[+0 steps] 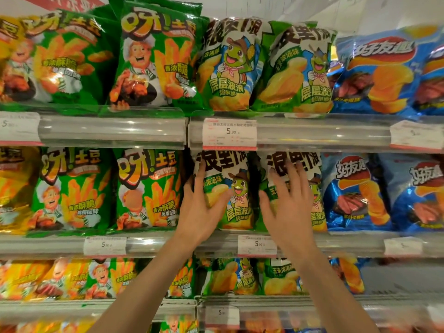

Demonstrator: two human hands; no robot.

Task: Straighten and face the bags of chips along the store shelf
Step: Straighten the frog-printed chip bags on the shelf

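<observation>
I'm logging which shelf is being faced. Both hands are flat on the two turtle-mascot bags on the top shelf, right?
Not the top shelf. The head view shows the left hand and right hand flat on the two turtle-mascot bags on the middle shelf, below the 5.90 price tag.

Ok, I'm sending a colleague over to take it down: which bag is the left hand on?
Middle shelf, centre section. It is the left of two white-and-green frog bags, under the left hand. Green fries bags sit left of it; its twin is under the right hand.
</observation>
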